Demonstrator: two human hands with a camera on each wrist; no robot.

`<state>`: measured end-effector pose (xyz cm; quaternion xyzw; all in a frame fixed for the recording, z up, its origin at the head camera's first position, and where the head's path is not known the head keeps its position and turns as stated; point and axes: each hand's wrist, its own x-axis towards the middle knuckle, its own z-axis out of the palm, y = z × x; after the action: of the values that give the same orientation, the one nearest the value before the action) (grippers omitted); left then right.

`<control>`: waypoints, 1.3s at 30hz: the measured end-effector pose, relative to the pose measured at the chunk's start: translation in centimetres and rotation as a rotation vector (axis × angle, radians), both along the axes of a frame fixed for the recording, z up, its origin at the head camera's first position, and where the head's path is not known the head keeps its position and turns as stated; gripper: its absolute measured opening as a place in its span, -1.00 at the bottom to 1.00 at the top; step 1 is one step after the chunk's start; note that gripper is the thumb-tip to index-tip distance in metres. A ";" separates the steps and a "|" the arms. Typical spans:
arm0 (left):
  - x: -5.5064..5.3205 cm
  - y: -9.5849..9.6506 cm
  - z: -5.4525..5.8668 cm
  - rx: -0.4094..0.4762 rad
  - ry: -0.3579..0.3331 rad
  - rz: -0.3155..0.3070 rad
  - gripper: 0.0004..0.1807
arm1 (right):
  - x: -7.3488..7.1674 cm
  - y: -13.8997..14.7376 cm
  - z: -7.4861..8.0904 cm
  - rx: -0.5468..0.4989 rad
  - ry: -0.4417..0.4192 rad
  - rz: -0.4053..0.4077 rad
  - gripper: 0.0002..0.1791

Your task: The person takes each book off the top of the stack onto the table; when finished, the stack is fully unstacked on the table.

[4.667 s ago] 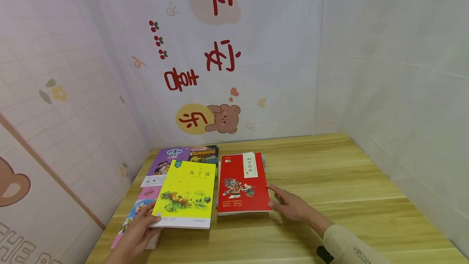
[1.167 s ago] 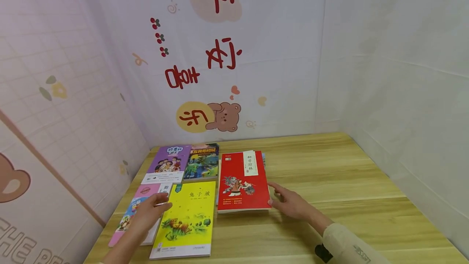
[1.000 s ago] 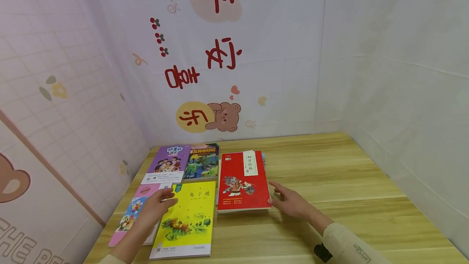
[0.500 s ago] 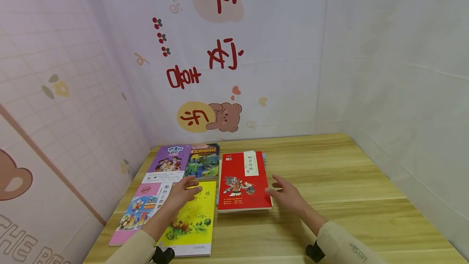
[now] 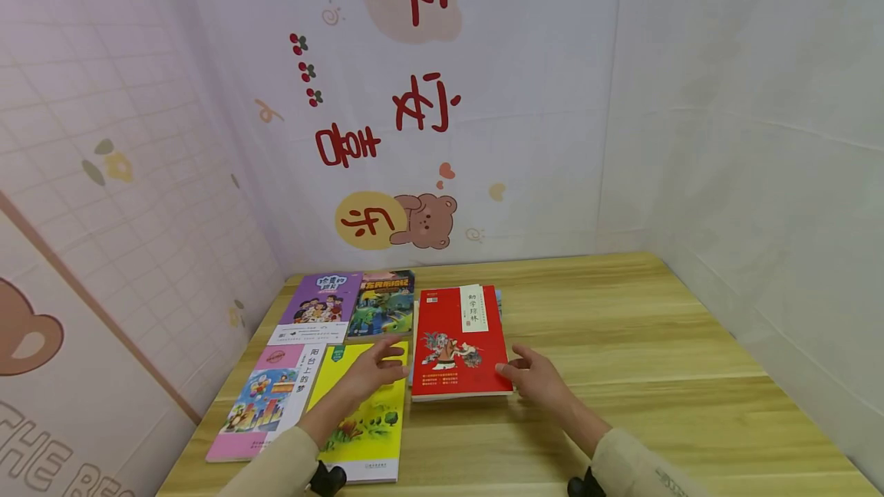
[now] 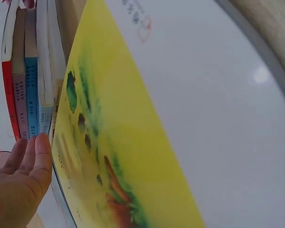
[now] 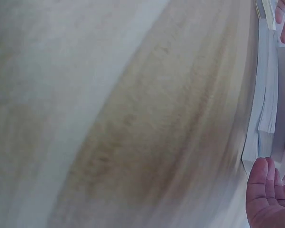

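Observation:
A stack of several books topped by a red book (image 5: 452,363) lies mid-table. Its coloured spines, one of them blue (image 6: 32,95), face my left hand in the left wrist view. My left hand (image 5: 373,376) hovers over a yellow book (image 5: 373,447), fingers extended, fingertips close to the stack's left side. On the other side, my right hand (image 5: 542,383) has its thumb at the red book's lower right corner and its fingers loosely extended along that edge. In the right wrist view, the right hand (image 7: 268,197) reaches up to the stack's page edges (image 7: 270,85).
Left of the stack lie a purple book (image 5: 324,301), a dark green comic-style book (image 5: 382,309) and a pink book (image 5: 258,397), in rows with the yellow one. The wooden table (image 5: 621,336) meets white walls at the back and right, and a printed wall at left.
My left hand has set the yellow book down, let go of it and moved right to the stack. My right hand has stayed beside the stack, its thumb shifting slightly inward.

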<state>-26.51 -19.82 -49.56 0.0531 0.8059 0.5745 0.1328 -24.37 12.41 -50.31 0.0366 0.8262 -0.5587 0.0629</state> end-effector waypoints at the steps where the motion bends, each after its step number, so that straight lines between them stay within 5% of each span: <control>1: 0.0 0.1 -0.1 0.001 -0.005 -0.009 -0.18 | 0.1 0.0 -0.1 0.000 -0.002 -0.001 -0.19; 13: 0.5 0.8 -0.9 0.012 -0.058 -0.072 -0.02 | 0.5 -0.6 -0.5 -0.030 -0.042 0.013 -0.20; 29: 0.8 1.0 -1.5 -0.011 -0.022 -0.095 -0.05 | 0.6 -0.7 -1.1 -0.054 0.007 -0.025 -0.38; 39: 0.8 1.1 -1.7 -0.007 -0.020 -0.095 -0.06 | 0.6 -1.3 0.6 -0.191 0.001 -0.035 -0.45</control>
<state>-25.71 -18.75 -51.27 0.0850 0.8030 0.5654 0.1682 -23.78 11.07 -49.75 0.0444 0.7683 -0.6361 0.0560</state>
